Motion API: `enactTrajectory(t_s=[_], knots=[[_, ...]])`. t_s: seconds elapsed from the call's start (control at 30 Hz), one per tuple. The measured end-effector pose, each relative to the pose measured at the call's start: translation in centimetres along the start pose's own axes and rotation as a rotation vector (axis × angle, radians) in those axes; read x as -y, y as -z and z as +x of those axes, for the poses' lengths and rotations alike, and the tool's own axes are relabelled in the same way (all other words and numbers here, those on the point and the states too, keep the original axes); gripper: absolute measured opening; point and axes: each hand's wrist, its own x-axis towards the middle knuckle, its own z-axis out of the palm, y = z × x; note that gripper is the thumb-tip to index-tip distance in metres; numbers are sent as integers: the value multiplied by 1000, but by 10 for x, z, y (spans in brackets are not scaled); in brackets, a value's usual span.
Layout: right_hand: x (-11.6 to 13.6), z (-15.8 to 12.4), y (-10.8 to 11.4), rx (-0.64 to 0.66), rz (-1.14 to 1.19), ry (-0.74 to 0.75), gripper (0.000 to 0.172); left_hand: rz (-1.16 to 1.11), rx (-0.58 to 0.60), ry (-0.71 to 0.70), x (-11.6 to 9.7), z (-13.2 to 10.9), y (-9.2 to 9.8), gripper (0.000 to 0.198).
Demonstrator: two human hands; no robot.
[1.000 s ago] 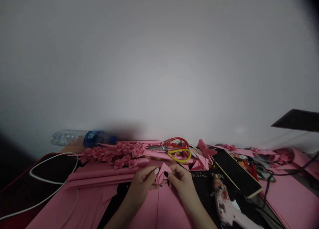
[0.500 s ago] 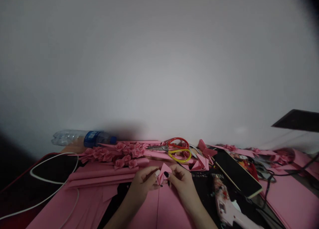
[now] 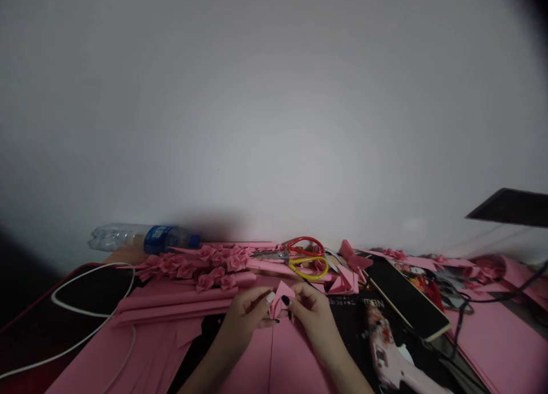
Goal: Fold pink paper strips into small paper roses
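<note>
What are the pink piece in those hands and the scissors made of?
The folded pink piece looks like matte paper, with sharp creases. The scissors seem to have steel blades, from their sheen, and glossy plastic-covered red and yellow handles.

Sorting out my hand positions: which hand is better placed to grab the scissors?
Probably the right hand: it sits closer to the scissors' yellow and red handles than the left hand, though both pinch the folded pink paper.

Bare left hand [image 3: 244, 311] and bare right hand [image 3: 314, 314], close together, both curled inward in a pinch, angled in from below.
</note>
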Motion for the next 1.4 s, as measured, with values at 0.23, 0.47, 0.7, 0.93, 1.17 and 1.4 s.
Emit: enactTrajectory(t_s=[0.23, 0.47, 0.7, 0.93, 1.17, 1.4], knots=[[2, -1, -1, -12, -20, -31, 26, 63, -12, -65, -2, -3, -2, 33], [2, 1, -3, -23, -29, -6, 27, 163, 32, -127, -10, -10, -5, 28], [2, 0, -4, -20, -24, -12, 26, 155, 0, -78, -10, -7, -5, 35], [2, 1, -5, -5, -47, -5, 24, 214, 72, -172, -9, -7, -5, 22], [1, 1, -5, 1, -91, 14, 21, 297, 25, -263, -1, -3, -2, 21], [1, 2, -5, 9, -111, 6, 16, 363, -24, -308, -1, -5, -2, 18]])
